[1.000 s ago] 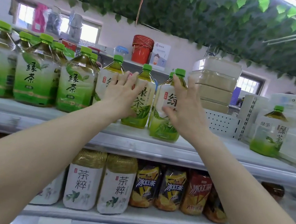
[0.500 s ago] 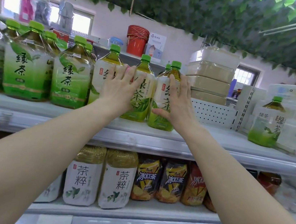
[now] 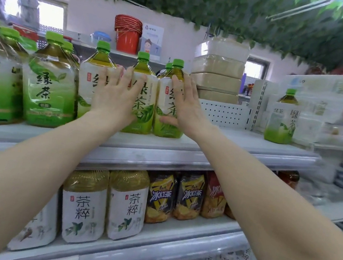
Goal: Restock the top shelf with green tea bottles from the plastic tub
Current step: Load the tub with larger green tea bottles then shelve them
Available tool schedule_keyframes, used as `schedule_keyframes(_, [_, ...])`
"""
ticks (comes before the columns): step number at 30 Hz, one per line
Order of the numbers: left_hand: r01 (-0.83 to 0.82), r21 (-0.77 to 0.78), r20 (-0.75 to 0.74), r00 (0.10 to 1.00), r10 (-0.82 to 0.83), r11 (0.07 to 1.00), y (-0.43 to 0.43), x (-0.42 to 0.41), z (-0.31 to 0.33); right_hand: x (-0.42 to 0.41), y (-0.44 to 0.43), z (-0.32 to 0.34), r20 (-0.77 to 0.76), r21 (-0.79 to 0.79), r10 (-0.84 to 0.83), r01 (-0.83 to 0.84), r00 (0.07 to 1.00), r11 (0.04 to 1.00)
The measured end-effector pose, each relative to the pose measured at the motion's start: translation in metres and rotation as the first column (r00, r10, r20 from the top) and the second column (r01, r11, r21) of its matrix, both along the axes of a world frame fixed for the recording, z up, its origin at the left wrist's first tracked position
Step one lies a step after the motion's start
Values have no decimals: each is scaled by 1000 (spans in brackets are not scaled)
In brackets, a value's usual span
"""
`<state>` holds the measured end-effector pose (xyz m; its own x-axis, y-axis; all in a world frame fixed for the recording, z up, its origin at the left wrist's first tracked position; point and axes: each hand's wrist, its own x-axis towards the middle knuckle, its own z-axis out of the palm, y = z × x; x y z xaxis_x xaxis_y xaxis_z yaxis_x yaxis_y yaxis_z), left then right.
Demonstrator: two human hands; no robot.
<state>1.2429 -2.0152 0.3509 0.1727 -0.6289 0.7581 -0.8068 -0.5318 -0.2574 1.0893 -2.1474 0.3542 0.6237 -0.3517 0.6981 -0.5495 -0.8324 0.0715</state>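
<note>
At frame centre the left hand [image 3: 115, 98] lay flat, fingers spread, across two green tea bottles [image 3: 145, 109] on the top shelf [image 3: 240, 145]. The right hand [image 3: 187, 108] pressed straight fingers against a third bottle [image 3: 166, 130] touching them; a lone bottle [image 3: 281, 120] stood well apart at right.

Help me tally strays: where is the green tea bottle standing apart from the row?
In the head view, the lone bottle stands far right on the top shelf, between the pegboard divider and stacked white packages.
</note>
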Motion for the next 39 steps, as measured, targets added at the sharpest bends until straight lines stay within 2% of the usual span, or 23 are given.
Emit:
schedule_keyframes(4, [69, 2, -73, 995, -69, 998, 17, -15, 3, -19, 16, 8, -111, -55, -54, 48, 992, 997])
schedule_keyframes(10, [159, -10, -43, 986, -159, 987, 65, -64, -16, -65, 60, -8, -183, -218, -97, 55, 978, 974])
schedule_keyframes(18, [199, 23, -76, 977, -197, 980, 171, -136, -63, -135, 143, -45, -266, -250, -44, -25, 963, 968])
schedule_keyframes(28, [132, 86, -182, 977, -115, 988, 343, -172, -161, -183, 257, -145, -348, -106, 142, -189, 927, 976])
schedule_keyframes(39, [23, 200, -383, 922, 56, 979, 502, -111, -319, -120, 372, -328, -509, 147, 383, -360, 771, 921])
